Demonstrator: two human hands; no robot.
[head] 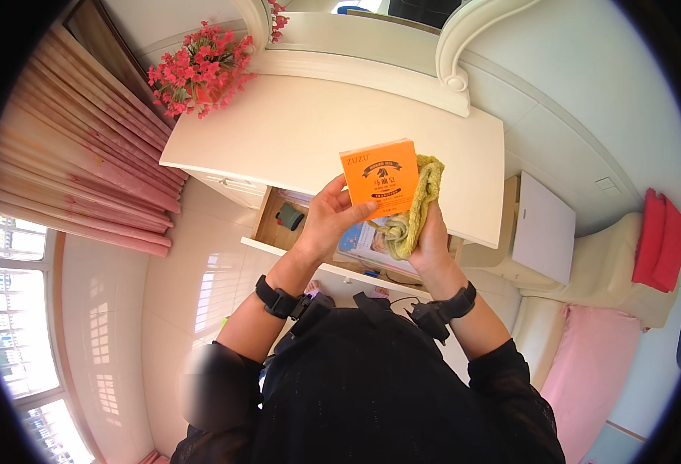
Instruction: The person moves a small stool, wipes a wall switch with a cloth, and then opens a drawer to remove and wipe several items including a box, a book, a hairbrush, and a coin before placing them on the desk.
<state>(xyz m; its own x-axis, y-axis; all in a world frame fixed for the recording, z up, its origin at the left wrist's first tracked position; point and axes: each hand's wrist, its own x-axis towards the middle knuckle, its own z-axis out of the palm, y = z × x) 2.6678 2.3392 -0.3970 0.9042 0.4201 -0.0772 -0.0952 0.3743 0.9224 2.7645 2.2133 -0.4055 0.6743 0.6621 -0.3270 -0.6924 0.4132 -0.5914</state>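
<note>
My left hand (330, 217) grips an orange cardboard box (382, 200) by its lower left corner, thumb on the front. Printed writing and a horse's head mark the box face. A bunched yellow-green knitted item (424, 197) is in my right hand (431, 240), close behind and beside the box's right edge. Both hands are above an open drawer (268, 248) of a white dressing table (317, 139). Inside the drawer lie a small dark green and black item (289, 217), printed papers (369, 240) and a dark cable (405, 278).
Pink artificial-looking flowers (207, 69) stand at the tabletop's left end, below a white-framed mirror (352, 35). Pink curtains (85, 133) hang at left. To the right are a white-topped cabinet (543, 232), a folded red cloth (658, 240) and a pink-covered bed or seat (592, 354).
</note>
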